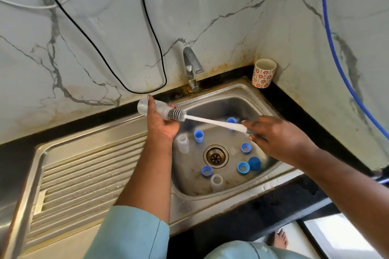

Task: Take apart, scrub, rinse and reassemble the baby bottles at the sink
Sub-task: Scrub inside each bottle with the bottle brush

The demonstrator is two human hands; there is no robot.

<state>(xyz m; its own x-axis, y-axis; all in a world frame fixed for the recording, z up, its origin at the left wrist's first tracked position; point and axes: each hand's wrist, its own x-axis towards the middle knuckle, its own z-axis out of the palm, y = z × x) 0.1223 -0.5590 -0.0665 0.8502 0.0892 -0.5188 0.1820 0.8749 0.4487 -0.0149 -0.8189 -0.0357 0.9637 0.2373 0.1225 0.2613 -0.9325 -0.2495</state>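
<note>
My left hand (160, 124) grips a clear baby bottle (143, 107) on its side above the sink's left rim, mouth pointing right. My right hand (277, 137) holds the grey grip of a white bottle brush (212, 121); its grey bristle head (176, 114) sits at the bottle's mouth, partly inside. In the steel sink (223, 99) stand another clear bottle (182, 142) and a third clear bottle (217, 181). Around the drain (215, 156) lie several blue parts: a cap (199, 135), rings (245, 147) (206, 170) (243, 167) and a dome cap (254, 163).
A steel tap (190, 67) stands behind the sink, no water running. A flower-patterned cup (264, 73) sits in the back right corner. The ribbed drainboard (84, 174) spreads left. A black cable (147, 82) loops down the marble wall; a blue hose (334, 52) hangs right.
</note>
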